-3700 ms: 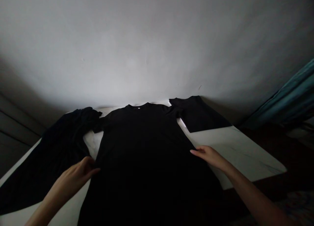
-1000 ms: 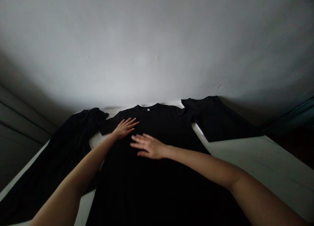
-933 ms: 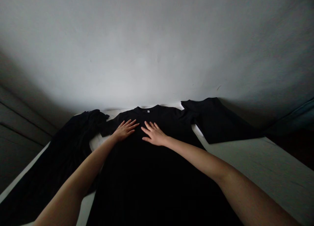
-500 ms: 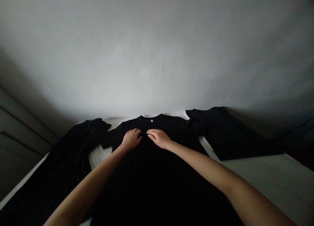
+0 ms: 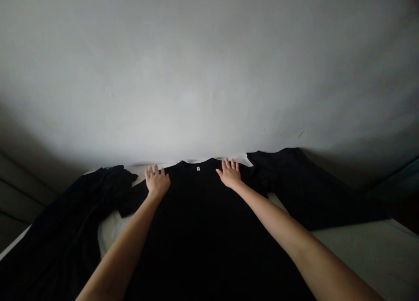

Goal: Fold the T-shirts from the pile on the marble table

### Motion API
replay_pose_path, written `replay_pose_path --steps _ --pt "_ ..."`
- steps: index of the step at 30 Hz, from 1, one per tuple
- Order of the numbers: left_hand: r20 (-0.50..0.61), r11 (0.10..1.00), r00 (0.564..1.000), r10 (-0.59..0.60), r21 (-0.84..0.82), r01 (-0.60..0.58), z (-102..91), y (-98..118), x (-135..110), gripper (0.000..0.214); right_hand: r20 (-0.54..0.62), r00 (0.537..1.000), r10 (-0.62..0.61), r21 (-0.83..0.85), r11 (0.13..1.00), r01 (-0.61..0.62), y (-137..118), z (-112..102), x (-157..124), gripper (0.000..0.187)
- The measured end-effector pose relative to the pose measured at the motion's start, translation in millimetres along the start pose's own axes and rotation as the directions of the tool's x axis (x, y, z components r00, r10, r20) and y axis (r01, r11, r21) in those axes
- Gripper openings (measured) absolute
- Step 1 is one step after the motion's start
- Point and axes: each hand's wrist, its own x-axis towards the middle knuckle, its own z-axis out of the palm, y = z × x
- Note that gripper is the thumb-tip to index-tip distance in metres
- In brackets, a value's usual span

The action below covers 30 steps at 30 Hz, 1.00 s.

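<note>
A black T-shirt lies spread out in front of me, its neckline toward the wall. A small white label shows inside its collar. My left hand rests with spread fingers on the shirt's left shoulder, close to the sleeve. On the opposite shoulder, my right hand lies flat, fingers apart, just right of the collar. Neither hand grips the fabric. The shirt's lower part runs out of the bottom of the view.
A crumpled black garment lies on the left. Another dark garment, laid flatter, lies to the right, touching or overlapped by the shirt's sleeve. Beneath them is a pale surface. A grey-white wall rises directly behind.
My hands have moved apart from the middle of the chest, outward and up to the two shoulders. Their fingers have spread. The left sleeve now lies stretched farther out.
</note>
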Motion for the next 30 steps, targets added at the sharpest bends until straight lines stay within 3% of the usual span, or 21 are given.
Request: replay_pose_path --steps 3,6,10,12,14,17,20,26,28,30 --pt "0.023 0.979 0.983 0.18 -0.098 -0.177 -3.3 45.0 1.4 0.063 0.038 0.991 -0.13 0.055 0.99 0.128 -9.6 1.9 4.7 0.066" --pt "0.133 0.958 0.959 0.25 -0.18 -0.225 -6.0 67.5 0.8 0.064 0.08 0.991 -0.106 0.07 0.993 0.1 1.9 -2.4 9.7 0.066" --pt "0.044 0.969 0.987 0.154 -0.202 -0.142 -15.8 63.1 -4.8 0.059 0.056 0.998 0.006 0.035 0.999 -0.008 9.1 -10.2 12.2 0.065" --pt "-0.027 0.979 0.998 0.054 -0.194 -0.058 -21.3 60.6 -9.3 0.049 -0.039 0.998 0.041 0.031 0.999 -0.039 -1.4 -10.1 11.2 0.059" --pt "-0.054 0.983 0.999 0.009 -0.181 -0.018 -23.4 60.3 -12.6 0.043 -0.118 0.993 -0.006 0.047 0.999 0.011 -16.1 -6.6 9.6 0.053" --pt "-0.045 0.983 0.996 0.071 -0.167 -0.078 -17.7 59.5 -12.8 0.046 -0.078 0.994 -0.078 0.084 0.993 0.085 -32.1 1.3 8.2 0.055" --pt "-0.007 0.98 0.991 0.13 -0.152 -0.13 -7.1 55.3 -10.6 0.054 0.005 0.999 -0.042 0.09 0.995 0.041 -34.7 7.0 9.2 0.062" --pt "0.088 0.978 0.989 0.118 -0.186 -0.1 -2.8 51.0 -10.6 0.06 0.092 0.996 0.019 0.037 0.999 -0.023 -31.9 2.8 8.4 0.064" --pt "0.105 0.973 0.987 0.118 -0.209 -0.094 -4.4 51.0 -10.9 0.064 0.046 0.998 0.038 0.024 0.999 -0.04 -39.8 -2.4 5.9 0.062" --pt "0.108 0.969 0.987 0.119 -0.228 -0.092 -4.3 50.4 -10.9 0.07 -0.076 0.997 -0.014 0.038 0.999 0.017 -56.8 -7.0 3.6 0.059"
